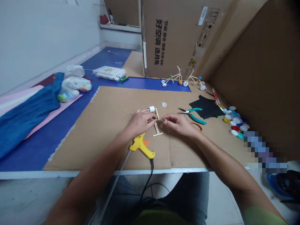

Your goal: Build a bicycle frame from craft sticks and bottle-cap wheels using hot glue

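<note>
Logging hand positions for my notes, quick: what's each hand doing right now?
Left hand: closed, holding a wooden stick frame.
Right hand: fingers pinched closed beside the frame; what they hold is too small to tell.

The cardboard sheet (112, 106) looks matt, the sticks (156, 127) plain wood, the glue gun (140, 145) glossy yellow plastic.

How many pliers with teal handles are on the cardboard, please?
2. The upper pliers lie directly above the lower pliers, both on the cardboard sheet, between the right hand and the black sheet. None seem hidden.
</note>
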Demonstrator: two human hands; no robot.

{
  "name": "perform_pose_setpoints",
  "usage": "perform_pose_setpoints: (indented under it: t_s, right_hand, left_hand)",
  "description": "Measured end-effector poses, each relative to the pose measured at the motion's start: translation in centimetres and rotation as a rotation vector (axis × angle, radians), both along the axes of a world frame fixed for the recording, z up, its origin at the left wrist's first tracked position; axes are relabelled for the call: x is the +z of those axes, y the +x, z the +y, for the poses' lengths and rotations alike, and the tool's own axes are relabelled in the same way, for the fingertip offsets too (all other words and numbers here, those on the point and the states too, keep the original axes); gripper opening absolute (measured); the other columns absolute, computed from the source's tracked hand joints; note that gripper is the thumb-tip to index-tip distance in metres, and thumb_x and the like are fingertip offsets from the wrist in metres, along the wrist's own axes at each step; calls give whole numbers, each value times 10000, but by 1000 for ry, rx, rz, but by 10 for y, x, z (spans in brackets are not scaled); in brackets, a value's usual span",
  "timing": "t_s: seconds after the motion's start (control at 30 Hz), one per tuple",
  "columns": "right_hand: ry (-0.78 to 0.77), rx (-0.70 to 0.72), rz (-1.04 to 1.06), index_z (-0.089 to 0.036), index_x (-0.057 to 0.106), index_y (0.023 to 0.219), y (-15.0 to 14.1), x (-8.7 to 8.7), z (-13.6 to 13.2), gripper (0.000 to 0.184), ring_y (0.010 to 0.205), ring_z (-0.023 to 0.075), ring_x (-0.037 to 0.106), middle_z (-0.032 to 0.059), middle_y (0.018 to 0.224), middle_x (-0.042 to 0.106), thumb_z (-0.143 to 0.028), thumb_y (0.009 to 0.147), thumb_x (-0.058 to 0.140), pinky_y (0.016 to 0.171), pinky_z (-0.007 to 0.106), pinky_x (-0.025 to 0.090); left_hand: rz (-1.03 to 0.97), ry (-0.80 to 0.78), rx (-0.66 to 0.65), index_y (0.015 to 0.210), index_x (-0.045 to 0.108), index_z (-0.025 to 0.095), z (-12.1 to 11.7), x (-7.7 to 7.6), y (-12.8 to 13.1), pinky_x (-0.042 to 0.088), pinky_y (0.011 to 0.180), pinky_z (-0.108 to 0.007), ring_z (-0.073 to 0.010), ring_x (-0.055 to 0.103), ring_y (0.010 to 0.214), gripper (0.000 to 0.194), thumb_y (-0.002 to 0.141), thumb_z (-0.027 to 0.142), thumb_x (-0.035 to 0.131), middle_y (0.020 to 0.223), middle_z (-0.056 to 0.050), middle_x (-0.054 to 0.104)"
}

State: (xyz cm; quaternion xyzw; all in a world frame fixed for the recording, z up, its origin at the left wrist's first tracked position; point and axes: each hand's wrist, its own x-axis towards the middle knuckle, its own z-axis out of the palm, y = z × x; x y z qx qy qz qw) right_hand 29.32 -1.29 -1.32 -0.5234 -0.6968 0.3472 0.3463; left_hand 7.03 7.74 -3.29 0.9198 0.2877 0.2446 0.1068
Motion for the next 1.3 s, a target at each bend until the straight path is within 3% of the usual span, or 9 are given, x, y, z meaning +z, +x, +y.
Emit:
perform_pose_setpoints:
  t_s: [0.27, 0.77, 0.9, 1.07, 1.3]
  right_hand:
    - [55, 46, -258, -173, 753, 979, -2, 9, -5, 242, 689, 143, 561, 8, 801, 707, -242, 925, 528, 666, 253, 417]
    - [53, 120, -270, -178, 734, 944, -3, 8, -5, 186, 699, 137, 580, 7, 808, 710, -208, 914, 552, 681, 250, 413]
    - [93, 42, -309, -193, 715, 998, -5, 9, -5, 159, 671, 139, 573, -3, 772, 691, -231, 911, 587, 662, 255, 408]
    - [185, -84, -152, -196, 646, 1261, -18, 11, -1, 357, 709, 153, 595, 14, 836, 690, -320, 926, 635, 676, 263, 448]
    - [288, -117, -185, -194, 737, 1050, -29, 6, 4, 195, 772, 170, 620, 64, 940, 735, -268, 942, 593, 730, 287, 455]
  left_hand:
    - [-8, -16, 0, 947, 717, 242, 0, -2, 0, 400, 886, -371, -227, 665, 997, 156, 956, 314, 579, 988, -30, 769]
    - [-5, -8, -10, 973, 716, 247, 0, -3, 5, 398, 902, -380, -225, 667, 1016, 140, 955, 296, 587, 1032, -26, 777]
    - [8, -7, -8, 996, 722, 258, -1, -2, 6, 398, 914, -389, -231, 664, 1034, 149, 956, 299, 585, 1051, -29, 778]
    - [17, -6, -18, 990, 721, 258, -2, -1, 7, 401, 914, -391, -236, 660, 1053, 149, 952, 290, 580, 1076, -32, 776]
    - [45, -39, -4, 1062, 711, 250, -4, 6, 7, 414, 920, -411, -253, 652, 1057, 197, 918, 255, 577, 1079, -49, 764]
